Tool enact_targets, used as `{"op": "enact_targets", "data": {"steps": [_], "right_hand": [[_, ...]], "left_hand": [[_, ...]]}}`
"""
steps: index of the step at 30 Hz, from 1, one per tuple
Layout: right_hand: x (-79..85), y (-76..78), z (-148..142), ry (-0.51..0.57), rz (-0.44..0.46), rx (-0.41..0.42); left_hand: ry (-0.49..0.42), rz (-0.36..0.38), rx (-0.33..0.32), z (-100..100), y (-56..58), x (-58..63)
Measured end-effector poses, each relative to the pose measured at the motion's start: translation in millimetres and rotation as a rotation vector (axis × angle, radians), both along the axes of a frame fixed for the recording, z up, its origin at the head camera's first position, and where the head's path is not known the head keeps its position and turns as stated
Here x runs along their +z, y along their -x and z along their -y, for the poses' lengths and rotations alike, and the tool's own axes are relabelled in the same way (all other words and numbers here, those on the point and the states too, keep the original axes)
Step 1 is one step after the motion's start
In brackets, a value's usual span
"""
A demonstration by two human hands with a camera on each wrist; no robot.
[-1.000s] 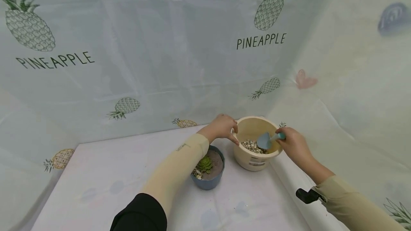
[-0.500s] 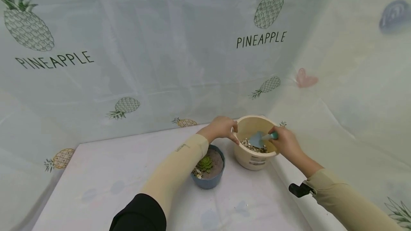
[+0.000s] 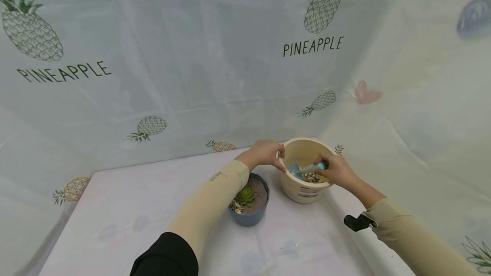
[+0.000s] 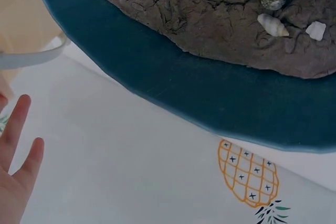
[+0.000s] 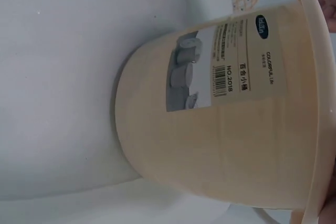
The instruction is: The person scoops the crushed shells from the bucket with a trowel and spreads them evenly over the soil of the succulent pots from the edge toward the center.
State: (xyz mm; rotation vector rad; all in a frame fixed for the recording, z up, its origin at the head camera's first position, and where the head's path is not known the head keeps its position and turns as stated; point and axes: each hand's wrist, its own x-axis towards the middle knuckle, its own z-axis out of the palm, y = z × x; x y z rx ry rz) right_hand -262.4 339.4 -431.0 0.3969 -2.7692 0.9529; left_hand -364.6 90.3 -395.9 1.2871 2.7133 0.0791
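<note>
- Now, all the action is at the cream bucket, upright on the white table, just right of the blue pot.
- Right hand has the blue trowel by its handle, fingers closed, its blade low inside the bucket, left of the visible small stones.
- Left hand: thumb and fingers narrow on the bucket's rim, apparently steadying it.
- Over at the pot, partly covered by the left forearm, sit 1 green succulent, a few shells and plenty of bare soil.
- Looks like the scooping step — how much the blade carries, I can't tell.
- Next move, as I read it, calls for gathering stones onto the blade, then a level lift over the rim — and if that soil is the target, the forearm should give way.
</note>
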Motion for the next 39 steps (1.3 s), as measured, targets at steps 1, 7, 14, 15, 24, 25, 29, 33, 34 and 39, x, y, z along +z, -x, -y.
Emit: {"op": "enact_targets", "data": {"steps": [1, 7, 14, 15, 24, 25, 29, 33, 34, 39], "right_hand": [[0.9, 0.1, -1, 0.005, 0.004, 0.013], [8.4, -2.7, -7, 0.071, 0.075, 0.037], [16.1, -7.2, -16, 0.161, 0.174, 0.036], [17.1, -8.0, -17, 0.172, 0.183, 0.034], [26.9, -22.3, -26, 0.214, 0.198, -0.009], [27.6, -23.6, -27, 0.220, 0.198, -0.014], [29.2, -28.9, -30, 0.238, 0.194, -0.032], [29.2, -34.5, -35, 0.273, 0.186, -0.075], [29.2, -36.1, -36, 0.282, 0.186, -0.083], [28.3, -40.9, -41, 0.309, 0.162, -0.101]], "left_hand": [[-0.002, 0.000, 0.000, 0, -0.1, 0.1], [-0.048, 0.026, 0.018, 4, -0.7, -2.3], [-0.062, 0.047, 0.042, 5, 0.4, -6.3], [-0.062, 0.049, 0.042, 5, 0.4, -6.6], [-0.057, 0.059, 0.052, 4, -2.4, -5.2], [-0.056, 0.060, 0.053, 4, -3.0, -4.4], [-0.045, 0.060, 0.060, 4, -5.2, -2.1], [-0.039, 0.063, 0.067, 3, -6.9, -0.9], [-0.037, 0.063, 0.069, 3, -7.2, -0.7], [-0.034, 0.063, 0.081, 3, -8.4, -1.0]]}}
